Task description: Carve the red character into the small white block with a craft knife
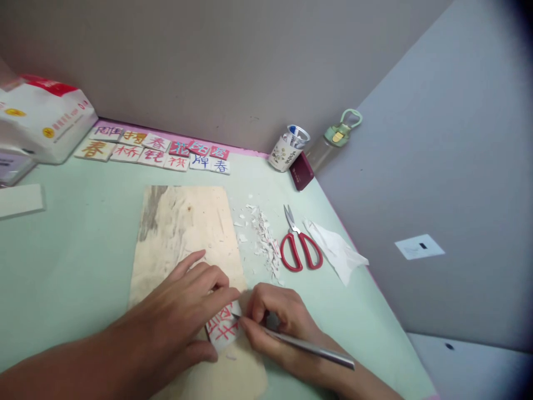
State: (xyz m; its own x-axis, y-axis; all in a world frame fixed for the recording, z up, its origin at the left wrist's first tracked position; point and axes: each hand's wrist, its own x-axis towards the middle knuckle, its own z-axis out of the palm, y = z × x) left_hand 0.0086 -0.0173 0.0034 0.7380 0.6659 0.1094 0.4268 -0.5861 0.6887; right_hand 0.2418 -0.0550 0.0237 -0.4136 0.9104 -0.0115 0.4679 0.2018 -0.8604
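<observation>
A small white tile (222,330) with red written characters lies on the pale wooden board (204,222). My left hand (195,300) grips it, thumb at the near edge and fingers over the far side, covering part of it. In my right hand (278,316) is a slim silver craft knife (312,348), pinched close to its blade. The blade tip touches the tile's right edge. White shavings (266,241) are scattered to the right of the board, and a few small bits lie on the board itself.
Red-handled scissors (296,244) and a crumpled tissue (337,250) lie at the right. Several lettered tiles (154,156) stand in rows along the back, beside a tissue pack (50,119). A can (287,149), a dark red box (301,172) and a bottle (328,141) stand near the wall.
</observation>
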